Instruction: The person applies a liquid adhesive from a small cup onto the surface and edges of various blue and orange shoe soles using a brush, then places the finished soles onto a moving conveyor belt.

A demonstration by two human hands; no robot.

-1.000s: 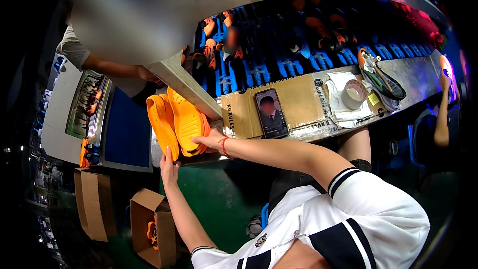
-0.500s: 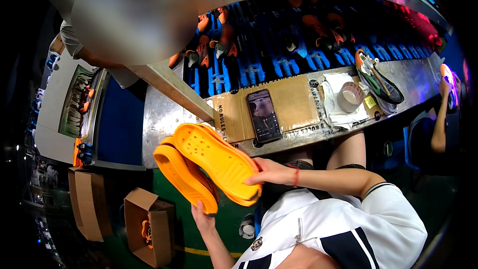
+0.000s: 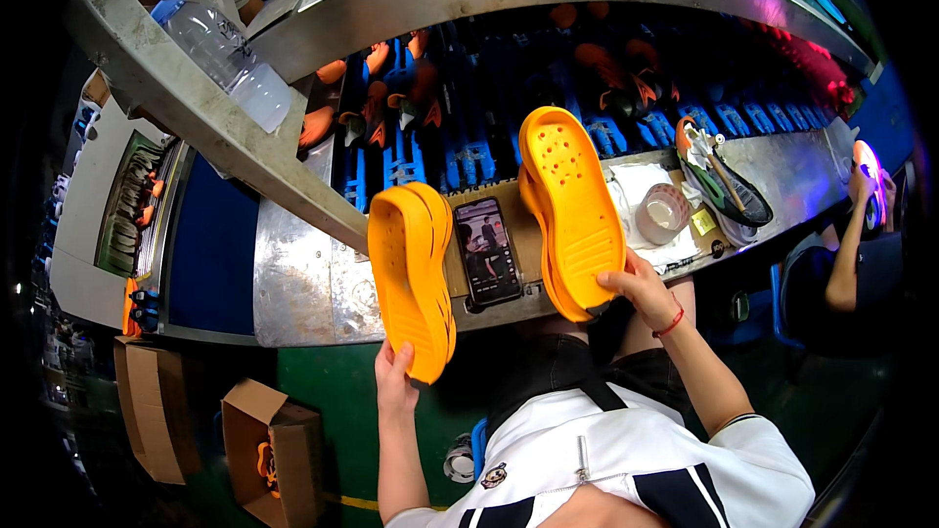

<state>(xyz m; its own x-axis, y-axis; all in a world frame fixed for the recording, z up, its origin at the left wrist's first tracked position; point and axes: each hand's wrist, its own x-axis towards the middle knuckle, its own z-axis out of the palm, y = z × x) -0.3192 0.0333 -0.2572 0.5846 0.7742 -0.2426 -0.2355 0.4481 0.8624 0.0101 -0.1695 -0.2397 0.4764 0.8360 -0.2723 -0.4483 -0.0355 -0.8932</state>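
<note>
My 1 head view looks steeply down, close over my lap, onto the metal workbench ahead.

Bright overhead light glares off the metal bench, while fisheye bending and dark vignetting swallow the edges.

The person wears a white short-sleeved top with dark navy panels low on the front, toward five o'clock, and thin dark lines edging the sleeve cuff and neckline. A small round dark badge sits on the chest toward seven o'clock, and a short metal zip pull hangs at the collar's centre. Dark fabric covers the lap above, crossed by a black strap. Both forearms are bare. A thin red cord circles the wrist of the right hand; the left hand carries nothing at the wrist.
</note>
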